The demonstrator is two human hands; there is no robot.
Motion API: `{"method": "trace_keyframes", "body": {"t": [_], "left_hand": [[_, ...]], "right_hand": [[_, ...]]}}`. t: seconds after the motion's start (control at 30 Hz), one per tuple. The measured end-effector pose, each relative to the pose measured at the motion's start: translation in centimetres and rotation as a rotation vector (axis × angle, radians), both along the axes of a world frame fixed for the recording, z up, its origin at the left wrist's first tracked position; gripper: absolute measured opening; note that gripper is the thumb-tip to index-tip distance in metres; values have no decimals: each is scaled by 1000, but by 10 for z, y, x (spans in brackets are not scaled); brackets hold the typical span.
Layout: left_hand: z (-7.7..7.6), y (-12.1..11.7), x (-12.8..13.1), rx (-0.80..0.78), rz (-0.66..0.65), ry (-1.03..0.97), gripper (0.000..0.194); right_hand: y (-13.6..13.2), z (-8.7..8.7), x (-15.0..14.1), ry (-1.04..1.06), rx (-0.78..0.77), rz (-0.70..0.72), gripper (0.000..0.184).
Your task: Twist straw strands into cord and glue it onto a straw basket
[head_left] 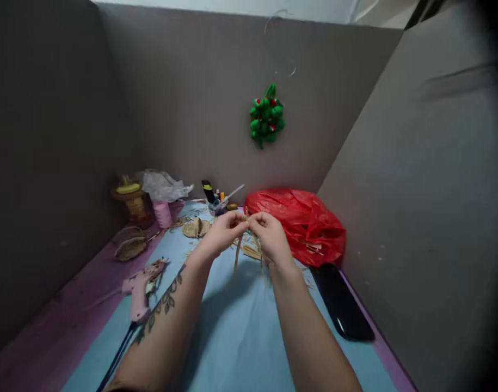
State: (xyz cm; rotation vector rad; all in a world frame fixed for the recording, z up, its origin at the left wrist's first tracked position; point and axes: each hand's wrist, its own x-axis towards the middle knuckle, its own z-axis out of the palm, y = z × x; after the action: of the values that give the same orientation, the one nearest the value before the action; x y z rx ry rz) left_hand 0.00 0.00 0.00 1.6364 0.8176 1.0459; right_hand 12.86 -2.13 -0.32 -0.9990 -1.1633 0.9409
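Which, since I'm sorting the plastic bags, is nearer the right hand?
The red plastic bag, just beyond the right hand; the whitish plastic bag lies farther off, at back left.

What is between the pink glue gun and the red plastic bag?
In the head view, left forearm, left hand, pinched thin strips and right hand.

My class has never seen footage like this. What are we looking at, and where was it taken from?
There is no machine here, just one person's bare hands. The single picture comes from a camera worn on the head, looking forward and down. The left hand and right hand meet, pinching thin straw-coloured strands. On and around the blue covering lie a pink glue gun at left, woven pieces beyond, and a red plastic bag at right.
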Motion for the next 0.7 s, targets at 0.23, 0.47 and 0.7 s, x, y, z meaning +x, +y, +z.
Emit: {"method": "trace_keyframes", "body": {"t": [0.23,0.47,0.7], "left_hand": [[8,-5,-2,92,78,162,22],[9,-7,0,-25,-4,32,25],[1,-4,3,-99,-44,-143,27]], "right_hand": [[2,-4,2,-78,-8,-48,14],[-2,0,-1,-98,13,-26,14],[-5,6,9,-111,-29,-2,18]]}}
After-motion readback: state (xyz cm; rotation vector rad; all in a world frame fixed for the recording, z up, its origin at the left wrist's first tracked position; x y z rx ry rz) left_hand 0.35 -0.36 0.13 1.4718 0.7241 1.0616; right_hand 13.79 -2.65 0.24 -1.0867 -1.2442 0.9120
